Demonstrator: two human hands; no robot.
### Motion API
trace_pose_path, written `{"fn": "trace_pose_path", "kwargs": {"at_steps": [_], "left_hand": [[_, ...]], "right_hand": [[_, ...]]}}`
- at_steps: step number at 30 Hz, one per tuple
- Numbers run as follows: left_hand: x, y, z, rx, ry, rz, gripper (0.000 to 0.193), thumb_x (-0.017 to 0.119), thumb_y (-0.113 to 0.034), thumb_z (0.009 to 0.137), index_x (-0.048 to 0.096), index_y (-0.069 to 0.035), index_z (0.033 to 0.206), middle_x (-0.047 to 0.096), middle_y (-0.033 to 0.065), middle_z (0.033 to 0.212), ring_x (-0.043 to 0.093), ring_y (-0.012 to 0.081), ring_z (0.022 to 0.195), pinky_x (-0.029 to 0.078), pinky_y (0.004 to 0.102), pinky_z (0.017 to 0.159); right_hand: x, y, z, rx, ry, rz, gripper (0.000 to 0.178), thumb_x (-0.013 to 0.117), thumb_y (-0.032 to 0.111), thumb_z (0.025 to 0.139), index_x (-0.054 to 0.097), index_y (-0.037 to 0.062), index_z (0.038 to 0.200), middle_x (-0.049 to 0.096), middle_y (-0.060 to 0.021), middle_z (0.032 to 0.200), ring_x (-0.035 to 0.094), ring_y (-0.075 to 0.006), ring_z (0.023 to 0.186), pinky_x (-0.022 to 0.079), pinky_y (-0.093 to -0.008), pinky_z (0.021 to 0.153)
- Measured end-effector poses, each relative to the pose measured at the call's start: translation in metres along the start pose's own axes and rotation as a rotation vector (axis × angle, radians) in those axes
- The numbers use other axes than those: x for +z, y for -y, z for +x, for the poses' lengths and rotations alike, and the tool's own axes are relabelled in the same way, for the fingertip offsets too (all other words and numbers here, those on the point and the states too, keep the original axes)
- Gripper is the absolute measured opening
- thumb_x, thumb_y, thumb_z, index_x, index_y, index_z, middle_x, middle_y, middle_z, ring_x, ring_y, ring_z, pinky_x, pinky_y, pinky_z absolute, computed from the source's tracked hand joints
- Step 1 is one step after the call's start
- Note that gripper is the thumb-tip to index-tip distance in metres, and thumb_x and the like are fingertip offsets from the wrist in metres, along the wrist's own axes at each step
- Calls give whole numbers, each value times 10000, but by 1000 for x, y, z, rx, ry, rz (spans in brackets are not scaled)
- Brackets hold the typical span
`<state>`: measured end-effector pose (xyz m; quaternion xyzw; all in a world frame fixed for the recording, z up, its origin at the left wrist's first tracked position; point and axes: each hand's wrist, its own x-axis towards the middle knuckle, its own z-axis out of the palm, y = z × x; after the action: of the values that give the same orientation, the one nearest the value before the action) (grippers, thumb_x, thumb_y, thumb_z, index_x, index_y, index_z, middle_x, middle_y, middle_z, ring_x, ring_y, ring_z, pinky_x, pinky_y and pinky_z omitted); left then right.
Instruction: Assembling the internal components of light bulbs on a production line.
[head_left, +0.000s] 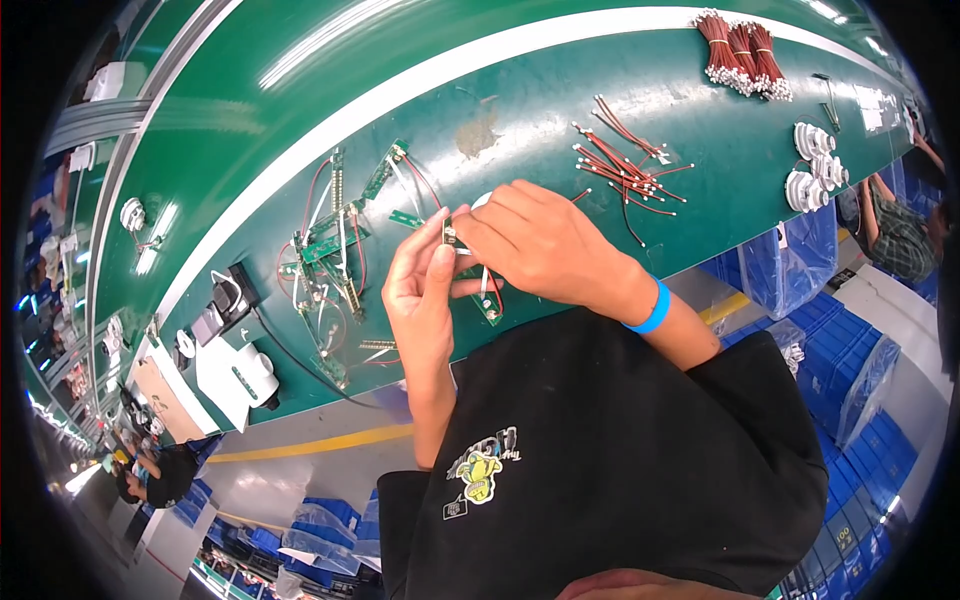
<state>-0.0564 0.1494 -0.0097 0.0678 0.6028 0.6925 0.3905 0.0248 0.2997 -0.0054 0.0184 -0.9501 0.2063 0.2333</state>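
Observation:
In front of my chest, my left hand (pixel 418 295) pinches a small green circuit board (pixel 449 234) between thumb and fingers. My right hand (pixel 545 243), with a blue band (pixel 655 308) on its wrist, meets the board from the right. Its fingers are closed, and their tips hide whatever they grip. Below the hands another green board piece (pixel 489 309) shows, with a red wire (pixel 499 290) and a white strip beside it. Left of my left hand lies a tangled pile of green circuit boards (pixel 325 245) joined by red wires and white ribbon cables.
Loose red-brown cables (pixel 625 170) lie right of my hands on the green bench (pixel 560 100). Bundled cables (pixel 740 58) and white round parts (pixel 812 170) sit farther right. A black power strip (pixel 235 297) and a white device (pixel 255 375) stand left. Blue crates (pixel 860 400) are on the floor.

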Motion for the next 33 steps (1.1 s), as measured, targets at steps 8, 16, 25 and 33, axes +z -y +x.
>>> {"fn": "trace_pose_path", "kwargs": {"at_steps": [8, 16, 25, 33], "left_hand": [[13, -2, -7, -4, -107, 146, 366, 515, -146, 1014, 535, 13, 1343, 622, 164, 1243, 683, 188, 932, 613, 280, 667], [17, -1, -10, -9, -136, 186, 402, 503, -186, 1022, 508, 25, 1364, 601, 164, 1263, 684, 198, 946, 611, 279, 664], [16, 1, -9, 0, -129, 124, 407, 493, -155, 1015, 480, 30, 1378, 579, 179, 1312, 676, 190, 955, 611, 273, 670], [18, 5, -7, 5, -141, 145, 379, 500, -144, 1014, 520, 4, 1363, 631, 125, 1201, 642, 128, 887, 588, 250, 647]], "right_hand": [[8, -1, -3, 16, 23, 20, 332, 684, 67, 712, 620, -60, 1012, 591, -95, 836, 595, -221, 763, 493, -335, 652], [15, -1, -3, 111, -25, 184, 311, 682, 61, 726, 634, -37, 1017, 613, -86, 819, 598, -227, 737, 496, -343, 650], [17, 2, -2, 223, -192, 231, 151, 716, 34, 757, 670, 19, 899, 636, -53, 786, 582, -220, 671, 486, -335, 585], [17, -3, -3, 190, -134, 232, 113, 714, 22, 743, 646, 16, 834, 603, -60, 735, 569, -225, 658, 479, -347, 578]]}}
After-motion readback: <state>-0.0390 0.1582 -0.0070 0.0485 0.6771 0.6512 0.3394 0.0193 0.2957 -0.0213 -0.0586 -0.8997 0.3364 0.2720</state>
